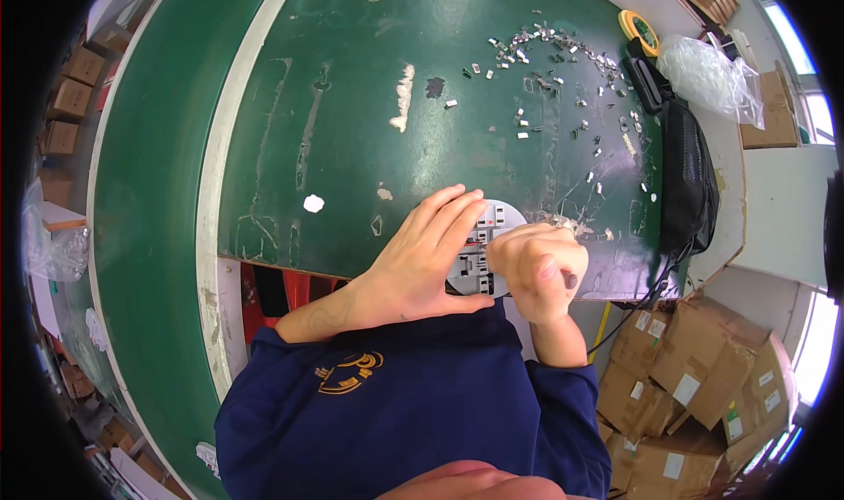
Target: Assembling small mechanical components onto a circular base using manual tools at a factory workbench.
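Observation:
A round light-grey plate [476,261] with compartments and small black and white parts set in it lies at the table's near edge, in front of my chest. My left hand [424,258] rests over its left side, fingers stretched out together and the thumb along its near rim. Over its right side, my right hand [538,267] is closed in a fist. A dark rounded end [571,281] pokes out of this fist, like the butt of a slim tool; the rest is hidden. What the fist touches on the plate cannot be seen.
Many small metal and black pieces [549,83] lie scattered over the far right of the green table [352,148]. A yellow tape roll [638,32], clear plastic bag [710,74] and black bag [687,175] line the right edge. Cardboard boxes [694,373] are stacked at the lower right.

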A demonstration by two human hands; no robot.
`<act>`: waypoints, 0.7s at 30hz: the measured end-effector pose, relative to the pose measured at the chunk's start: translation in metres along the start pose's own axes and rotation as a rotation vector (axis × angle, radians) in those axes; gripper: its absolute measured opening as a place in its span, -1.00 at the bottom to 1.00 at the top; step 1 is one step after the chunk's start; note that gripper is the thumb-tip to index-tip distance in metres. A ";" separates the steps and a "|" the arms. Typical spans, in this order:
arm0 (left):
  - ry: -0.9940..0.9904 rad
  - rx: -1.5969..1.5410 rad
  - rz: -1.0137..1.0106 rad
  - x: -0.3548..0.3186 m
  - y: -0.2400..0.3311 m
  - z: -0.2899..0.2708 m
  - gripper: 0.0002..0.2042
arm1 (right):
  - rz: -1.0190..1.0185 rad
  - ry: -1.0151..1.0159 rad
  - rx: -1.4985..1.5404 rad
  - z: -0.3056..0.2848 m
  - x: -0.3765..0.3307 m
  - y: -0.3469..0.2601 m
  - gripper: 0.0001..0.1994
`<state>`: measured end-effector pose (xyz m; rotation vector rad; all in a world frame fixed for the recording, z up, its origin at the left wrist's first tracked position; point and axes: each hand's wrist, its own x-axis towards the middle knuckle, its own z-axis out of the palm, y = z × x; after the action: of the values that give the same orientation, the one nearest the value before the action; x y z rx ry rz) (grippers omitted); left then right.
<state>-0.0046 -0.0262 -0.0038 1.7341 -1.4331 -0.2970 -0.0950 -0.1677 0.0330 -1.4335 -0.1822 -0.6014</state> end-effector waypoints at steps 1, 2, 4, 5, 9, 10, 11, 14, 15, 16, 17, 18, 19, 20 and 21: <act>0.007 -0.001 0.007 -0.001 0.000 0.001 -0.03 | -0.023 -0.040 -0.039 0.001 0.000 0.000 -0.48; 0.015 -0.002 0.015 -0.002 0.001 0.002 -0.03 | -0.021 -0.039 -0.039 0.000 0.001 0.000 -0.48; 0.016 -0.007 0.016 -0.002 0.001 0.003 -0.03 | 0.001 -0.159 -0.143 -0.001 0.004 0.004 -0.50; 0.022 -0.008 0.021 0.000 0.000 0.002 -0.02 | 0.007 -0.223 -0.196 -0.002 0.006 0.005 -0.52; 0.033 -0.003 0.024 -0.001 0.000 0.003 -0.02 | 0.059 -0.196 -0.105 -0.011 0.004 0.001 -0.56; 0.036 -0.002 0.016 -0.003 -0.001 0.005 -0.02 | -0.021 -0.122 -0.079 -0.011 0.004 -0.003 -0.58; 0.037 0.001 0.012 -0.002 -0.001 0.005 -0.02 | -0.100 -0.047 -0.053 -0.009 0.006 -0.010 -0.60; 0.020 -0.011 -0.011 -0.004 0.003 0.000 -0.04 | -0.264 0.018 0.071 -0.003 0.009 -0.046 -0.68; 0.012 -0.011 -0.004 -0.001 0.003 0.000 -0.04 | -0.388 0.034 0.075 -0.003 0.010 -0.056 -0.71; 0.002 -0.005 0.002 0.001 0.002 0.001 -0.02 | -0.571 0.123 0.061 0.000 0.007 -0.069 -0.74; 0.000 0.008 0.000 0.001 0.001 0.002 -0.01 | -0.752 0.205 0.056 0.004 0.006 -0.079 -0.74; 0.003 0.020 -0.008 -0.001 0.001 0.002 0.01 | -0.911 0.081 0.076 0.008 0.014 -0.092 -0.80; 0.010 0.027 -0.015 -0.003 0.001 0.002 0.01 | -1.068 -0.046 0.097 0.011 0.019 -0.101 -0.84; 0.004 0.032 -0.011 -0.002 0.002 0.000 0.01 | -1.233 -0.075 0.044 0.001 -0.008 -0.118 -0.87; 0.000 0.038 -0.007 -0.001 0.004 -0.002 0.02 | -1.398 -0.107 -0.011 -0.010 -0.034 -0.133 -0.88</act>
<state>-0.0062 -0.0243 -0.0001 1.7705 -1.4413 -0.2747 -0.1908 -0.1700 0.1320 -1.1799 -1.3193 -1.6283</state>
